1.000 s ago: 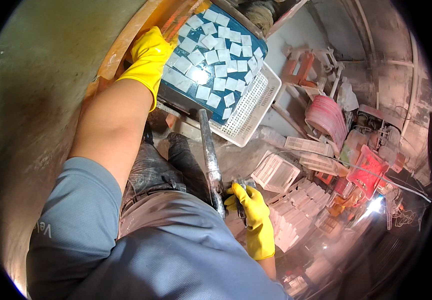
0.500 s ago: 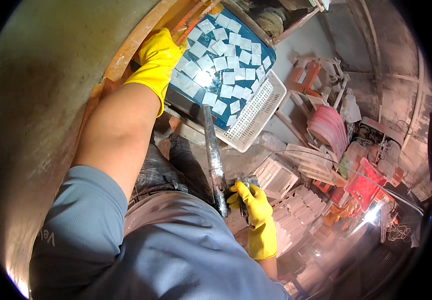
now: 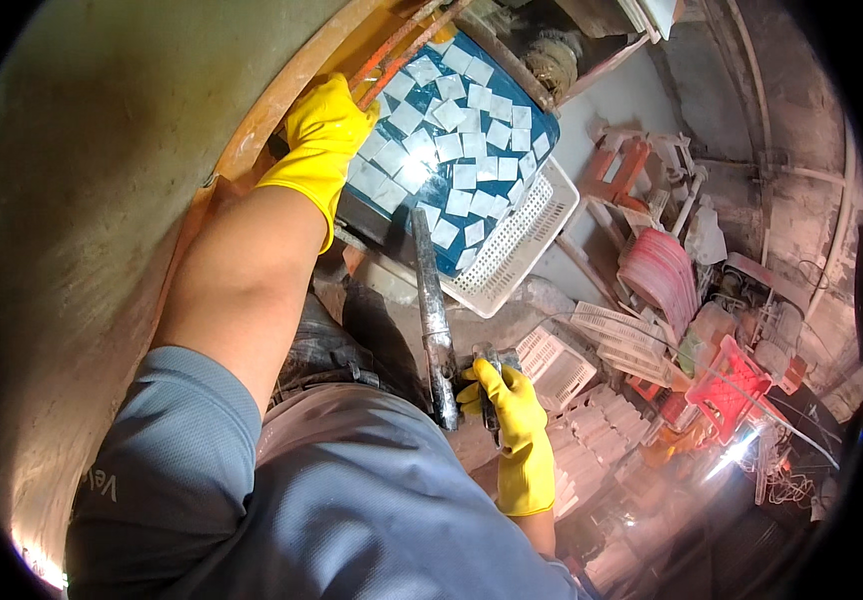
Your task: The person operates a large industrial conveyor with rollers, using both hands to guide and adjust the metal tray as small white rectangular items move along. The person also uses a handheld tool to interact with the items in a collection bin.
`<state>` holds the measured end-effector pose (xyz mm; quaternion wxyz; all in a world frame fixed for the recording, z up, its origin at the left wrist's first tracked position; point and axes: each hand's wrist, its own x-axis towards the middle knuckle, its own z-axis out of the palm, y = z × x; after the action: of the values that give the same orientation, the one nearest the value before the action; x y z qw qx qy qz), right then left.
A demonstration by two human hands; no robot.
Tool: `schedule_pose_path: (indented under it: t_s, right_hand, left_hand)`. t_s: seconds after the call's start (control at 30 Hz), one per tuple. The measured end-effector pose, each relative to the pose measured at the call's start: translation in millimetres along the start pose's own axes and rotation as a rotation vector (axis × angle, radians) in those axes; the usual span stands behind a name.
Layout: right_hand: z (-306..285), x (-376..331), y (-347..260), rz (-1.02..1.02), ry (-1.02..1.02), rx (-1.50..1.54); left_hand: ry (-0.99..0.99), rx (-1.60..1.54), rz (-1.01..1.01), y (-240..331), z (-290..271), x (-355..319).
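Note:
My left hand [image 3: 330, 125], in a long yellow rubber glove, reaches up to the lower end of a pair of rusty orange rods [image 3: 392, 65]. Its fingers look closed round them, though the fingertips are partly hidden. Beside it lies a blue tray [image 3: 414, 222] bearing many flat, pale square pieces [image 3: 449, 147], some overlapping and shining wet. My right hand [image 3: 517, 405], gloved the same way, is closed on a short dark metal handle [image 3: 489, 405] by my waist. Just left of that hand a worn grey metal bar [image 3: 432, 320] slants up toward the tray's near edge.
A white perforated plastic basket [image 3: 497, 295] sits under the tray's right side. Farther right are stacked pale blocks [image 3: 602, 430], white crates [image 3: 557, 365], a pink-red basket [image 3: 732, 390], and a pink ribbed bundle [image 3: 657, 275]. A large smooth curved surface [image 3: 102, 200] fills the left.
The whole view has shifted slightly, with the tray and basket sitting a little lower and farther right. Both hands keep nearly the same grip and place relative to the things around them.

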<state>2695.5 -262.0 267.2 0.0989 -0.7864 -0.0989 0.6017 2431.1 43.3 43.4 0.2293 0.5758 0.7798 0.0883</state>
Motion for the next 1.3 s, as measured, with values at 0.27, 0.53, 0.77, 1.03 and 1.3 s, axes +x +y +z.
schedule_pose_path:
  t_s: [0.27, 0.53, 0.77, 1.03, 1.3]
  right_hand:
    - [-1, -1, -3, 0.001, -0.005, -0.023]
    - [7, -9, -2, -0.001, 0.011, -0.066]
    - [10, -12, 14, 0.009, -0.013, -0.038]
    - [22, -24, 23, 0.014, -0.005, -0.020]
    - [31, -34, 40, 0.021, 0.017, 0.003]
  left_hand:
    - [-0.104, -0.033, 0.006, -1, -9, 3]
    - [-0.114, -0.026, 0.006, -1, -12, 4]
    - [-0.126, -0.006, -0.012, 2, -15, 3]
    - [-0.127, 0.001, -0.006, 3, -17, 3]
    - [-0.107, -0.033, -0.008, 0, -16, 5]
